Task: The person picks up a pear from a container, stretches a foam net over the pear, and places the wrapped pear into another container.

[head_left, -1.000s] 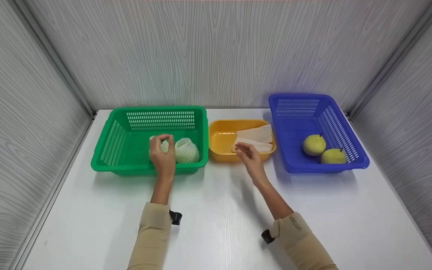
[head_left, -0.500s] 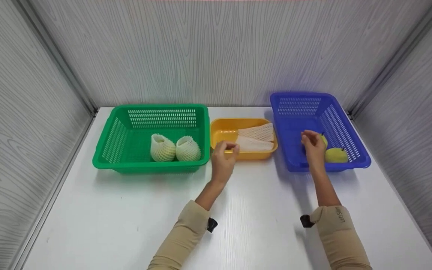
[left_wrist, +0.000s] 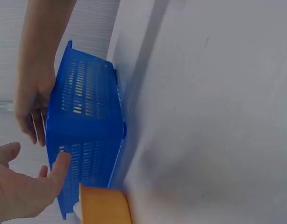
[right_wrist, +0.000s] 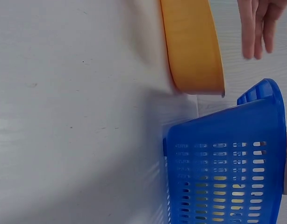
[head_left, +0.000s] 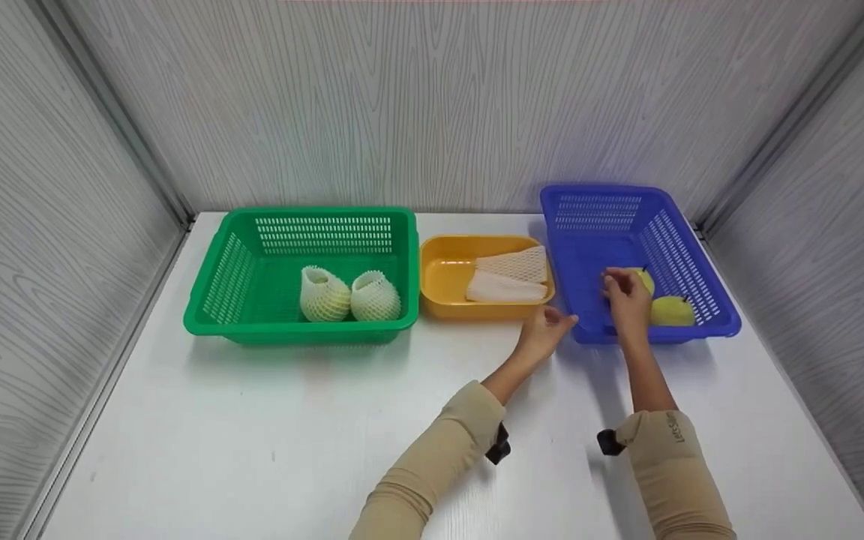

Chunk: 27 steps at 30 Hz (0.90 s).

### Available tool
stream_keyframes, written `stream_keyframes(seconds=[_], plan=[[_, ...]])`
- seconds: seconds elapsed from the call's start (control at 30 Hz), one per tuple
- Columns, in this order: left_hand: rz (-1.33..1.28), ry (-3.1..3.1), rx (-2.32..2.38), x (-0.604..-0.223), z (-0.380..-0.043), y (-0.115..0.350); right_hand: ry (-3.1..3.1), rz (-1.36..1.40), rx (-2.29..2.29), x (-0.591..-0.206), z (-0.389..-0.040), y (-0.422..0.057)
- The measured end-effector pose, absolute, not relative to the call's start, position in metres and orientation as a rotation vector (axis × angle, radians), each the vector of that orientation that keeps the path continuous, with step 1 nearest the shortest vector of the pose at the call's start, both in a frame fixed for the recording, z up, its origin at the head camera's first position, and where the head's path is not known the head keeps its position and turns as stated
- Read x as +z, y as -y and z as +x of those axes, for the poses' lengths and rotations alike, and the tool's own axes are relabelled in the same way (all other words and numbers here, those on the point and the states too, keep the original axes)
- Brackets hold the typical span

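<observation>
My right hand (head_left: 628, 304) reaches over the front rim of the blue basket (head_left: 589, 262), partly covering a yellow-green pear (head_left: 643, 279). In the left wrist view, its fingers (left_wrist: 37, 126) hang down loosely inside the rim. A second pear (head_left: 673, 310) lies to the right of the hand. My left hand (head_left: 543, 334), holding nothing, hovers between the orange bin (head_left: 443, 281) and the blue basket's front left corner, fingers relaxed and apart. Two white foam net sleeves (head_left: 507, 288) lie flat in the orange bin.
The green basket (head_left: 237, 330) at the left holds two pears in foam nets (head_left: 325, 296), side by side near its front right corner. All three containers stand in a row along the back wall (head_left: 402, 105) on a white table (head_left: 252, 435).
My left hand has left the green basket and moved right, past the orange bin, to the blue basket's corner. The right hand went from the orange bin to the pears, then stayed there.
</observation>
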<state>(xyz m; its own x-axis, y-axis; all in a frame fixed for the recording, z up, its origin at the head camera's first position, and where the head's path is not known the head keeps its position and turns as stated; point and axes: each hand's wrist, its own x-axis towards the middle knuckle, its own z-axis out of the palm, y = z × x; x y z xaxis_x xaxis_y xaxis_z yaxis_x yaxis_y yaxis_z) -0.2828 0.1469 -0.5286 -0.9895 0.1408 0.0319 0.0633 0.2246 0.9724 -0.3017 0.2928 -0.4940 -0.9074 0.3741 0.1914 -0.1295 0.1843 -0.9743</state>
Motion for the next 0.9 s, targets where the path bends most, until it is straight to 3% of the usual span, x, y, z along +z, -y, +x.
stream_keyframes(seconds=[0.17, 0.23, 0.57, 0.73, 0.9], plan=[[0.091, -2.300, 1.909, -0.603, -0.323, -0.202, 2.057, -0.226, 1.771, -0.494, -0.300, -0.296], [0.053, -2.295, 1.882, -0.611, -0.329, -0.217, 2.058, -0.225, 1.762, -0.495, -0.301, -0.297], [-0.144, -2.235, 1.983, -0.580, -0.318, -0.223, 2.104, -0.201, 1.821, -0.469, -0.288, -0.282], [-0.135, -2.158, 2.112, -0.580, -0.313, -0.222, 2.193, -0.212, 1.700, -0.478, -0.301, -0.295], [-0.149, -2.180, 2.128, -0.616, -0.332, -0.240, 2.283, -0.289, 1.391, -0.473, -0.312, -0.325]])
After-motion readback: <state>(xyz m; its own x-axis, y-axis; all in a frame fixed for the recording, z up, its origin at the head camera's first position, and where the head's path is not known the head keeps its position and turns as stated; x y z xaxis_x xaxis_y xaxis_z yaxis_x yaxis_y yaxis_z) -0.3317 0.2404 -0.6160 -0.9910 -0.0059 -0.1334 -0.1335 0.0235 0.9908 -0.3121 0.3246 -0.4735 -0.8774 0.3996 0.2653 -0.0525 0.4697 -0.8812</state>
